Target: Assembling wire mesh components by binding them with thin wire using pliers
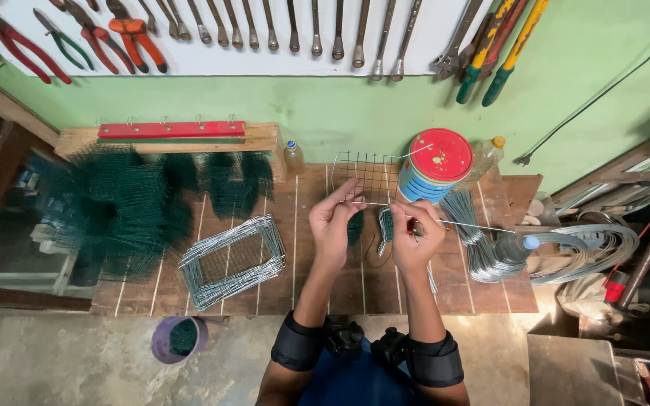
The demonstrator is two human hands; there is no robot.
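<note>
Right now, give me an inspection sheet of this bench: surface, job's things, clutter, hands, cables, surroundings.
Surface: wooden plank bench, worn.
Job's things: square wire mesh panel upright; straight wire running right from the hands.
Clutter: stack of wire frames; green mesh pile; red-lidded tub; wire coils; bottles.
Hands: left hand pinches the panel's lower edge; right hand grips the wire.
Cables: black cable on the wall.
Surroundings: green wall, spanners and pliers hung above.
</note>
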